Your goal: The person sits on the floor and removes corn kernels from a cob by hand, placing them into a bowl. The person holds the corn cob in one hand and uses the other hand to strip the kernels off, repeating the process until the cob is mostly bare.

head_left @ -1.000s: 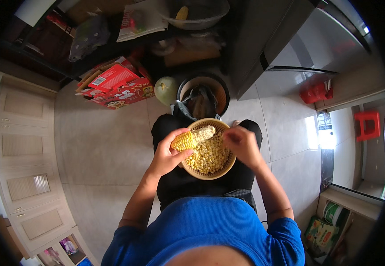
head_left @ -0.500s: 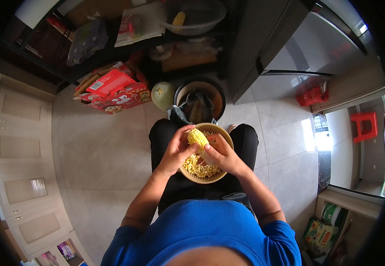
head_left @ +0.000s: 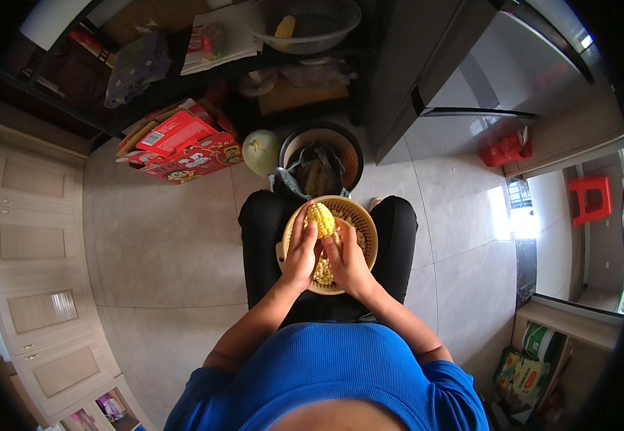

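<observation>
Seen from the head camera, a seated person's left hand (head_left: 299, 253) and right hand (head_left: 348, 260) both clasp 1 corn cob (head_left: 320, 219) over a woven basket (head_left: 366, 224) of loose kernels on the lap. The cob looks firm, light, probably slick, best gripped at its ends. Beyond the hands: a bin (head_left: 320, 154), a melon (head_left: 262, 151), red boxes (head_left: 183, 147) on a tiled floor (head_left: 168, 244).

Seated, both bare forearms reaching forward from lower edge over lap, converging. Left hand (head_left: 300, 253) and right hand (head_left: 348, 260) side by side, nearly touching, palms facing each other. Fingers (head_left: 307, 220) of both curled inward in a closed grasp, thumbs toward centre. Wrists straight, elbows bent outward, short blue sleeves at upper arms.
</observation>
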A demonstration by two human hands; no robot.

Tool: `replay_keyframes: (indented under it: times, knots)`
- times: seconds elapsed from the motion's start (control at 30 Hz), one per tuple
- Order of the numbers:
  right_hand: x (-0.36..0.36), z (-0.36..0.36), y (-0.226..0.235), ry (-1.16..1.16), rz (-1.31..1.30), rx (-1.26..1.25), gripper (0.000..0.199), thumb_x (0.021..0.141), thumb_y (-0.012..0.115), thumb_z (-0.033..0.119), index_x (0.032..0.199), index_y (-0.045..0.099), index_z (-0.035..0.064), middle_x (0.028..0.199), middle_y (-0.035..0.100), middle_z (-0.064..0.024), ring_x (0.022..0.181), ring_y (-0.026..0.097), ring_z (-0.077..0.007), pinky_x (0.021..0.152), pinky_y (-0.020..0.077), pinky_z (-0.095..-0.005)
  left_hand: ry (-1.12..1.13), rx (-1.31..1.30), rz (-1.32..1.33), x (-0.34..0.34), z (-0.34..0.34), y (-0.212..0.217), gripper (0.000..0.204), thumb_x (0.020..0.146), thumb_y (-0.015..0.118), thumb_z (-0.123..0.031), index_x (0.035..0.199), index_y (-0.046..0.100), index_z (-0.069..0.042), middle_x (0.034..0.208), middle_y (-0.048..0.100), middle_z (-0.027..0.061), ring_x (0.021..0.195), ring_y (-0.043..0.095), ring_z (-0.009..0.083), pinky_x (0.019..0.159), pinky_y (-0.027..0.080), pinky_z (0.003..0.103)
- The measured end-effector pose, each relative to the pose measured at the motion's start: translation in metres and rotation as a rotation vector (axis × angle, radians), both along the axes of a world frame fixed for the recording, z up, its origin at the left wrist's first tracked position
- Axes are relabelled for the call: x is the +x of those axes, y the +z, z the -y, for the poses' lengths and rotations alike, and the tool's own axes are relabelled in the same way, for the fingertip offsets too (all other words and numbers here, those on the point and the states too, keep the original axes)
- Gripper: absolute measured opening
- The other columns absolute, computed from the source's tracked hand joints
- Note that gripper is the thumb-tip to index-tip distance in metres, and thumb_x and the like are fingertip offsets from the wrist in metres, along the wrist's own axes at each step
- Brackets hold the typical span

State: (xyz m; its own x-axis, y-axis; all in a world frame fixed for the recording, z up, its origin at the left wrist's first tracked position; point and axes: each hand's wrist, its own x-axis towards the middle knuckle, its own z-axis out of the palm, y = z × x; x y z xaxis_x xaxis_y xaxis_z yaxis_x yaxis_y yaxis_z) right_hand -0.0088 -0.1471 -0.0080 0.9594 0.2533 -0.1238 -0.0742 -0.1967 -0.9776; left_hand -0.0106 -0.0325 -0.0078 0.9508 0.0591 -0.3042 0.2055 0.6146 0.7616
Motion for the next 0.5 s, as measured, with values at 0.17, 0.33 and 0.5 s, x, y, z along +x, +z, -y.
replay_keyframes:
  times: [0.17, 0.33, 0.5]
  knots:
    - [0.006, 0.001, -0.003, -0.043, -0.225, 0.259, 0.034, 0.094, 0.048, 0.014, 0.122, 0.034, 0.0002, 0.098, 0.054, -0.0141, 0.088, 0.057, -0.0194, 0.077, 0.0474, -0.0288, -0.079, -0.083, -0.001, -0.001, 0.001, 0.007, 0.047, 0.098, 0.038, -0.022, 0.141, 0.022, -0.012, 0.132, 0.039, 0.0105, 0.117, 0.044, 0.0194, 0.099, 0.037, 0.033]
    - [0.004, 0.0, -0.015, -0.073, -0.063, 0.23, 0.032, 0.093, 0.049, 0.01, 0.12, 0.035, -0.0008, 0.101, 0.05, -0.0138, 0.087, 0.056, -0.0167, 0.075, 0.0476, -0.0269, -0.093, -0.038, 0.025, 0.001, 0.004, 0.0, 0.052, 0.098, 0.04, -0.021, 0.143, 0.016, -0.014, 0.131, 0.037, 0.0098, 0.117, 0.043, 0.0195, 0.099, 0.037, 0.033]
    - [0.003, -0.003, -0.009, -0.098, -0.039, 0.247, 0.034, 0.09, 0.051, 0.004, 0.12, 0.035, -0.0005, 0.1, 0.049, -0.0132, 0.09, 0.055, -0.0175, 0.077, 0.0473, -0.0274, -0.088, 0.042, 0.042, 0.002, 0.006, -0.001, 0.056, 0.096, 0.043, -0.014, 0.144, 0.014, -0.015, 0.134, 0.034, 0.0091, 0.12, 0.04, 0.0194, 0.1, 0.035, 0.033]
